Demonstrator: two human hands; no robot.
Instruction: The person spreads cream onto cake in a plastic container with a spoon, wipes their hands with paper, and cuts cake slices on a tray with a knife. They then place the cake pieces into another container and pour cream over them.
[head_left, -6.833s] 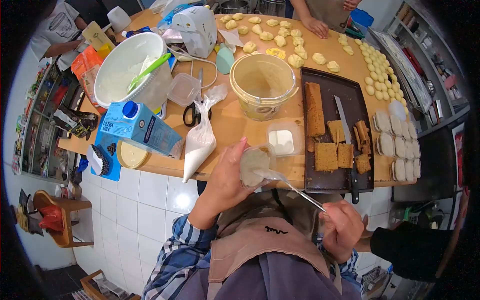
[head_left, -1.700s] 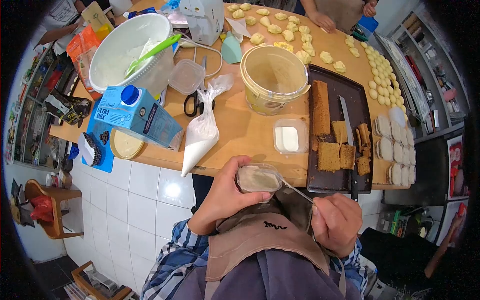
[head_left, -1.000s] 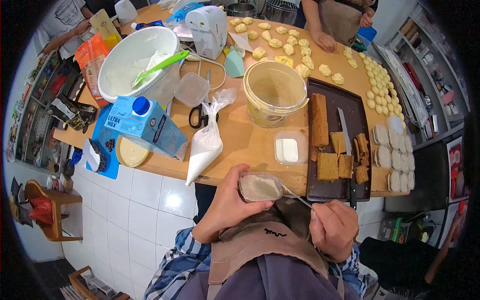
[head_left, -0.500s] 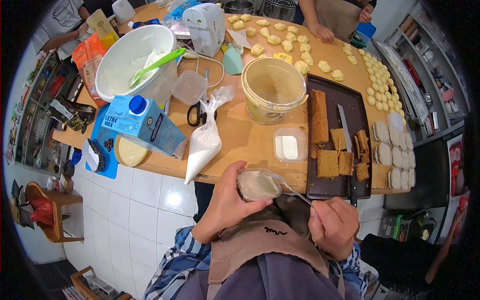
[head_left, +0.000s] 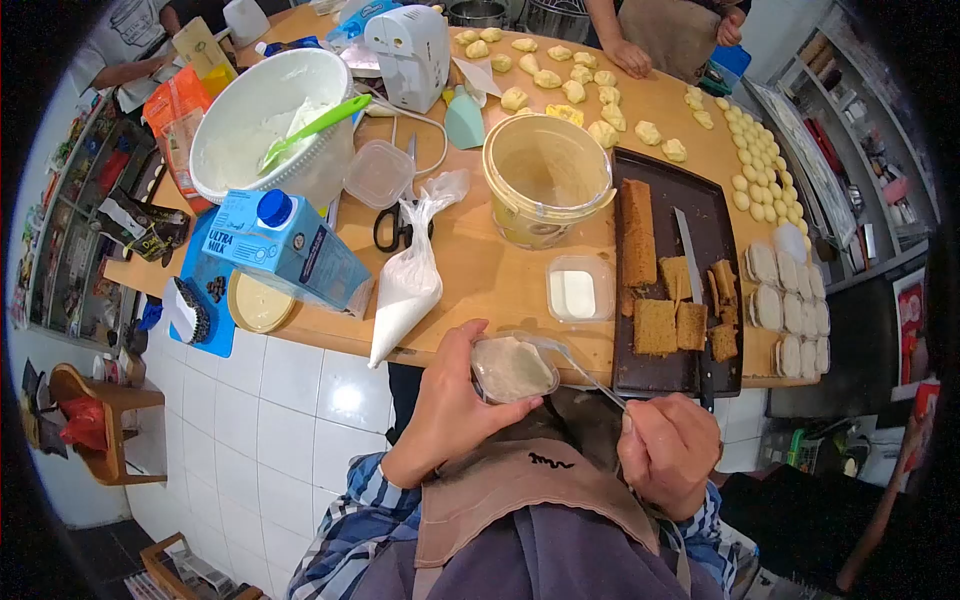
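My left hand [head_left: 455,405] is wrapped round a small clear plastic cup [head_left: 513,368] filled with a beige cream, held just off the table's front edge. In my right hand [head_left: 668,452] is a thin metal spoon [head_left: 592,380], its handle pinched between thumb and fingers and its far end at the cup's rim. Beyond the cup stand a square clear container [head_left: 581,290] with something white in it and a large tub [head_left: 550,185] smeared with cream inside. To the right, a dark baking tray [head_left: 720,215] carries brown cake pieces [head_left: 655,327] and a knife [head_left: 690,255].
A tied piping bag [head_left: 408,305], a milk carton [head_left: 285,250] and a white bowl [head_left: 275,120] with a green spatula [head_left: 325,125] stand left. Filled cups [head_left: 790,300] and dough balls [head_left: 765,165] line the right. Another person's hand [head_left: 630,57] rests at the far edge.
The cup has shifted very slightly left in my left hand, and the spoon's end has moved a little at its rim. Across the table, the other person's hand has moved slightly left.
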